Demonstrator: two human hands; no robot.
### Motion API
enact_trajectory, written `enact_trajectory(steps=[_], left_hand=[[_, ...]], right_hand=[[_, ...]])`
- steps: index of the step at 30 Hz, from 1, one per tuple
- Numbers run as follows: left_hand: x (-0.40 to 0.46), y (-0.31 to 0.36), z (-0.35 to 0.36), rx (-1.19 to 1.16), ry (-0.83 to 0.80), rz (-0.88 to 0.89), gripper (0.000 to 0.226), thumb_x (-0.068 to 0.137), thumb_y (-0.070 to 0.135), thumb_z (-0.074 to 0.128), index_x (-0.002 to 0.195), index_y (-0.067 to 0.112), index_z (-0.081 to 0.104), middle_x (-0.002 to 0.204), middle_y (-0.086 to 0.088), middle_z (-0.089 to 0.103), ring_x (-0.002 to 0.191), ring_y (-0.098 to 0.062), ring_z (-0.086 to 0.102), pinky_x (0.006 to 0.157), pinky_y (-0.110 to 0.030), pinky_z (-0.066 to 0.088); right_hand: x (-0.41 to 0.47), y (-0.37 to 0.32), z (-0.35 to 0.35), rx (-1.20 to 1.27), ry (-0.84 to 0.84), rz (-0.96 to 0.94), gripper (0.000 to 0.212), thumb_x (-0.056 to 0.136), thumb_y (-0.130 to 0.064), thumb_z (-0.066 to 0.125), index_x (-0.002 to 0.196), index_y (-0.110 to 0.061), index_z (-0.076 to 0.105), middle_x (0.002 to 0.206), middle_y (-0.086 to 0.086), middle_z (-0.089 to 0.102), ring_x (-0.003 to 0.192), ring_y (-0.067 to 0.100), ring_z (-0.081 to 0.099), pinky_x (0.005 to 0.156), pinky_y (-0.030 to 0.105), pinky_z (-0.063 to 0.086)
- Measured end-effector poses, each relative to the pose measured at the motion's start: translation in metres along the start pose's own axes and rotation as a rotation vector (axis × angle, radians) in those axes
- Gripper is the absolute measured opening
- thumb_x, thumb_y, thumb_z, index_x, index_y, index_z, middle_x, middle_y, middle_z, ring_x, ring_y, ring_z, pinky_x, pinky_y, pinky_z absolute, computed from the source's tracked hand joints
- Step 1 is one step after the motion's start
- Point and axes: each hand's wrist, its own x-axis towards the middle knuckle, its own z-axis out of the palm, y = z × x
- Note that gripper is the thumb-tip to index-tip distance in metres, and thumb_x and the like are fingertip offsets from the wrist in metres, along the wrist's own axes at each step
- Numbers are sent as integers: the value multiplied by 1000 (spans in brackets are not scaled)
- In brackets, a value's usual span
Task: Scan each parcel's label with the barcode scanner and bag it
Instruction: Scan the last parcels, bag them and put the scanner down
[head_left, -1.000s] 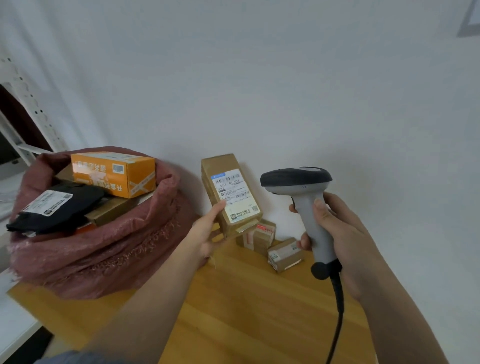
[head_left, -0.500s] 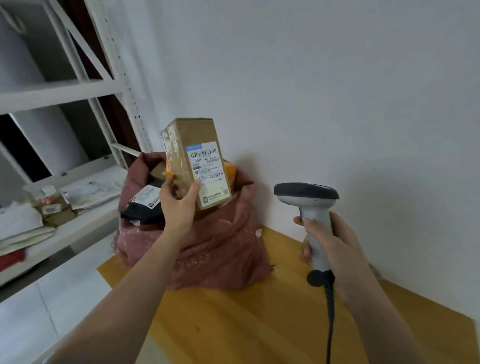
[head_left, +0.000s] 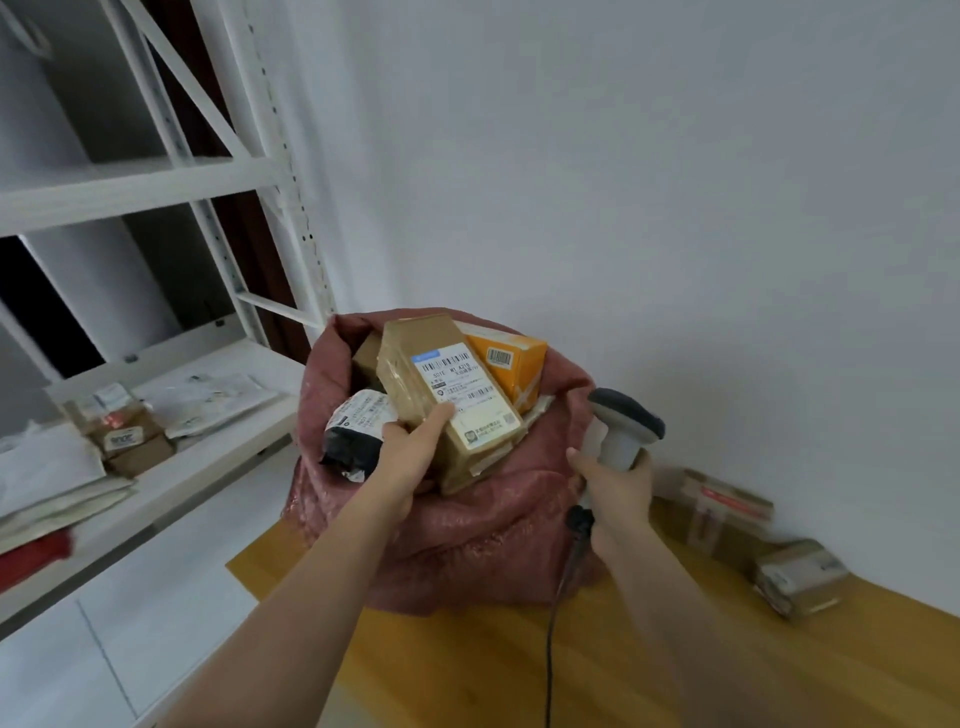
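A: Parcel (head_left: 447, 400) status?
B: I see it label-up at the red bag (head_left: 467, 525) mouth, beside the orange box (head_left: 511, 364). Left hand (head_left: 410, 457) grips its lower end.
A: Right?
B: Right hand (head_left: 615, 486) wrapped round the scanner (head_left: 621, 428) handle.

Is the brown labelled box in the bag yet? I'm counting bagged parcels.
Partly in. The brown box lies tilted in the red bag mouth, and the left hand grips it.
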Motion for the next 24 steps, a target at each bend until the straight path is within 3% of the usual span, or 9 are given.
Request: enact_trajectory(steps=[3, 8, 11, 14, 17, 19, 21, 24], left_hand=[[-1, 1, -3, -5, -22, -12, 81, 77, 56, 70, 137, 17, 31, 128, -3, 55, 108, -24, 59, 83, -40, 53], [-6, 4, 1, -15, -27, -31, 80, 79, 53, 70, 137, 16, 29, 129, -2, 53, 107, -23, 58, 80, -39, 51], [-6, 3, 7, -40, -7, -25, 82, 78, 52, 72, 137, 16, 27, 130, -3, 52, 108, -23, 58, 82, -40, 52], [-10, 5, 15, -93, 49, 2, 98, 63, 59, 76, 138, 22, 24, 135, -3, 48, 115, -24, 55, 96, -46, 50], [-17, 7, 26, -76, 101, 25, 115, 44, 65, 73, 139, 27, 23, 140, -5, 42, 121, -24, 50, 102, -45, 46], [-28, 11, 34, 36, 125, 92, 110, 53, 59, 77, 142, 25, 21, 144, -6, 33, 127, -25, 43, 107, -44, 41], [-34, 13, 43, 227, 162, 187, 100, 67, 48, 79, 145, 27, 19, 144, -8, 24, 132, -29, 31, 110, -48, 33], [-47, 27, 51, 429, 220, 282, 97, 67, 43, 81, 142, 36, 20, 141, -8, 22, 134, -31, 23, 111, -53, 27]], right_hand=[[11, 14, 13, -31, 58, 13, 64, 79, -11, 78, 131, -22, 43, 111, 4, 59, 95, 23, 61, 88, 44, 54], [23, 28, 13, -66, 105, 26, 60, 80, -7, 76, 126, -22, 42, 111, 5, 58, 98, 27, 60, 93, 48, 52], [25, 28, 8, -81, 101, 43, 53, 78, -7, 77, 113, -27, 43, 103, 4, 59, 94, 27, 62, 91, 50, 53], [26, 15, -3, -14, 110, 35, 52, 80, -7, 75, 114, -29, 43, 105, 4, 60, 90, 23, 62, 85, 44, 55], [25, -11, -16, 73, 104, -55, 50, 84, -2, 70, 119, -25, 44, 97, 4, 58, 74, 17, 58, 66, 33, 52], [22, -30, -21, 94, 83, -125, 55, 81, 0, 71, 123, -23, 44, 98, 7, 58, 78, 21, 62, 69, 32, 57], [17, -45, -23, 88, 56, -197, 61, 76, -4, 75, 124, -24, 44, 107, 12, 60, 91, 28, 64, 83, 42, 58], [7, -59, -24, 83, 16, -272, 68, 68, -11, 79, 125, -25, 44, 114, 18, 62, 89, 27, 63, 86, 48, 55]])
